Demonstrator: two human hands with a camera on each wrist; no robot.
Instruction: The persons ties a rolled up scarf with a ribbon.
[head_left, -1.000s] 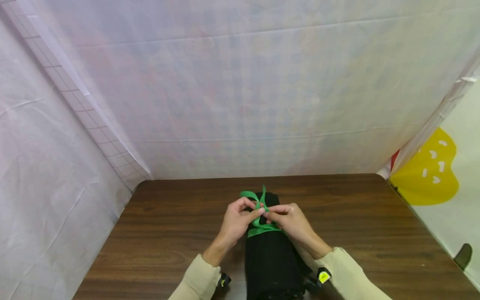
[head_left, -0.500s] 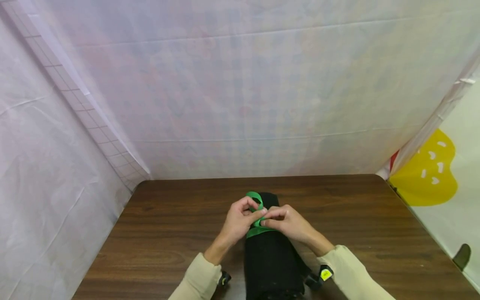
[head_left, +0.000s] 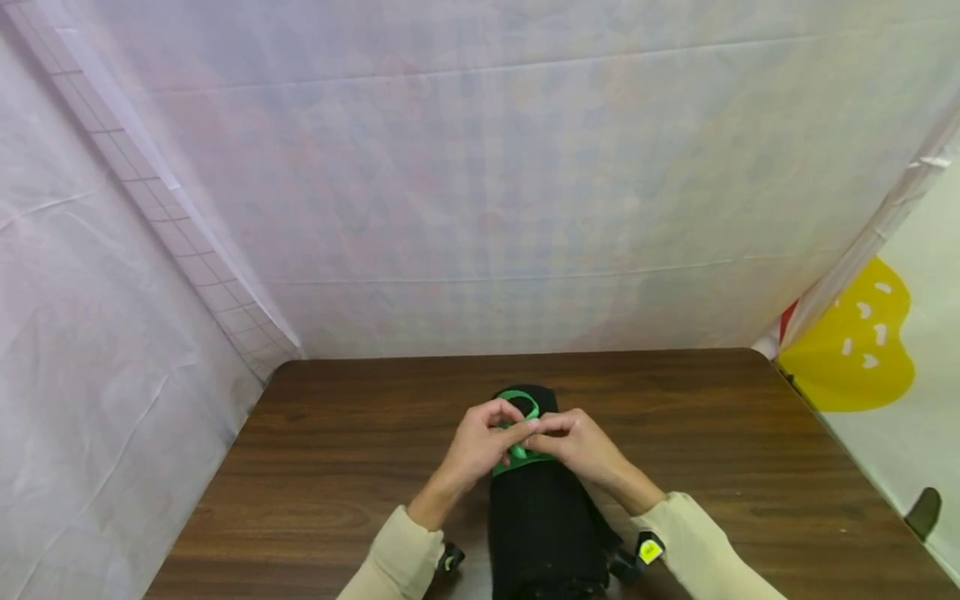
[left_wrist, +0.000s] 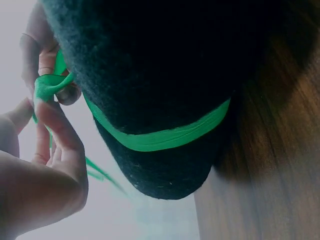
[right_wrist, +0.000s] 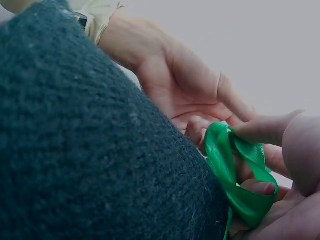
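A rolled black knit cloth (head_left: pixel 540 529) lies lengthwise on the table, with a green satin ribbon (left_wrist: pixel 160 140) around it near its far end. Above the band, my left hand (head_left: pixel 480 437) pinches the ribbon between thumb and fingers. My right hand (head_left: pixel 581 446) meets it fingertip to fingertip, also pinching the ribbon. A ribbon loop (right_wrist: pixel 250 200) stands at the fingers in the right wrist view, where one fingertip shows inside it. Thin ribbon ends (left_wrist: pixel 102 172) hang past the left hand in the left wrist view. Fingers partly hide the crossing of the ribbon.
The brown wood-grain table (head_left: pixel 345 467) carries the roll at its near middle. A white sheet (head_left: pixel 480 183) hangs behind its far edge, and another sheet (head_left: pixel 97 375) stands at the left. A yellow shape (head_left: pixel 862 342) is on the right side.
The loop has swung from the left toward the middle, and the upright ribbon tail no longer shows in the head view. My right hand has shifted slightly left, closer to my left hand.
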